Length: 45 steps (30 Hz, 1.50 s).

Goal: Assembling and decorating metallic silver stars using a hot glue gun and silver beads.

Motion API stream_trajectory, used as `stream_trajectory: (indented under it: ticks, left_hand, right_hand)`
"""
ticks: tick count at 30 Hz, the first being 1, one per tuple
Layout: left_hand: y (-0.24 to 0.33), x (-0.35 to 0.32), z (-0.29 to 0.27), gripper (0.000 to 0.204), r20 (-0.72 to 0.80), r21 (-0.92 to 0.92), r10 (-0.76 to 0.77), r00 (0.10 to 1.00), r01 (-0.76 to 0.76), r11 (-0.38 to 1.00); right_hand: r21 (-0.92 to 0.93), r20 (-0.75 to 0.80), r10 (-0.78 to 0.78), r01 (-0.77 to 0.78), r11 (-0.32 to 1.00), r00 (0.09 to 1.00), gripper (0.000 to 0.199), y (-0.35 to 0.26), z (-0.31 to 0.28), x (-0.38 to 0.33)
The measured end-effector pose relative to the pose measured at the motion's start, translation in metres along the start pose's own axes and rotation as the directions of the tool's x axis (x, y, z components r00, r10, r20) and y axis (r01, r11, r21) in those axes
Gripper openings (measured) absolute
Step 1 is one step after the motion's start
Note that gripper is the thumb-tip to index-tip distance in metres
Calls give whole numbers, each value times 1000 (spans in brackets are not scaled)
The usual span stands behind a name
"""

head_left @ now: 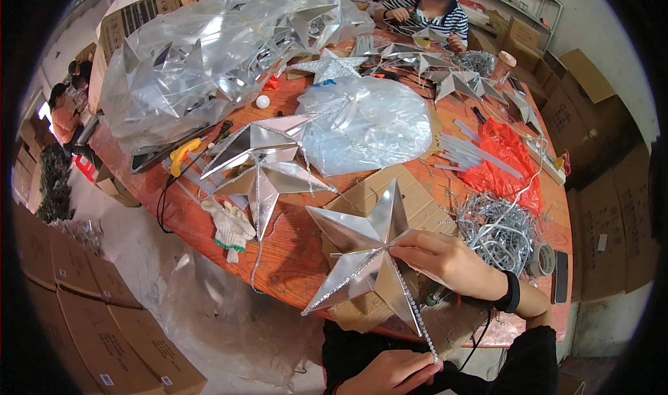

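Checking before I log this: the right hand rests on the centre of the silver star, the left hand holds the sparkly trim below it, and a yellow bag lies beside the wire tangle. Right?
Not quite. The head view shows the bag beside the wire tangle is red, not yellow. The right hand on the silver star and the left hand holding the sparkly trim are correct.

There is a single view, from a wide fisheye camera worn on the person's head. It looks steeply down and forward over the round wooden bench (292,256), close to the person's own hands at the lower edge: the right hand (445,259) and the left hand (390,373) hold a silver star (362,256) just below the lens. The far side of the bench, with another person (428,5) seated there, lies at the top. Straight edges bend toward the dark circular rim, and stacked cardboard boxes (90,332) curve along the lower left.
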<state>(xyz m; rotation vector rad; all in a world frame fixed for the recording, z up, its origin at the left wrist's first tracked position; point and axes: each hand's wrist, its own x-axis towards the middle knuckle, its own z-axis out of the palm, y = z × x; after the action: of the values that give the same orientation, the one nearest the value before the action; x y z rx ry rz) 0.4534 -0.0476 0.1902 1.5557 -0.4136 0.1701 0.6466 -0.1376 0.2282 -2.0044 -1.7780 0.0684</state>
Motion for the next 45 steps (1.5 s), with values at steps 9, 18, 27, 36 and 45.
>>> stream_trajectory:
  ticks: [9, 18, 27, 36, 45]
  left_hand:
    - [-3, -1, 3, 16, -4, -24, -11, 1000, 11, 1000]
    - [-11, -7, 8, 13, -1, -123, -64, 998, 64, 990]
    - [-10, -8, 13, 14, -2, -252, -102, 995, 98, 963]
    - [-13, -17, 14, 14, 237, -301, -394, 888, 453, 839]
    - [-18, -14, 15, 14, 294, -246, -357, 887, 431, 868]
  right_hand:
    - [53, -57, 2, 1, 999, 998, 32, 3, 2, -4]
    - [67, 96, -10, 4, 998, 995, 44, -33, -24, -41]
    - [86, 54, -148, 143, 986, 988, 42, -41, -5, -63]
    - [-10, -12, -247, 247, 969, 969, 42, -42, -4, -69]
    - [-88, -75, -227, 220, 971, 971, 40, -43, 1, -74]
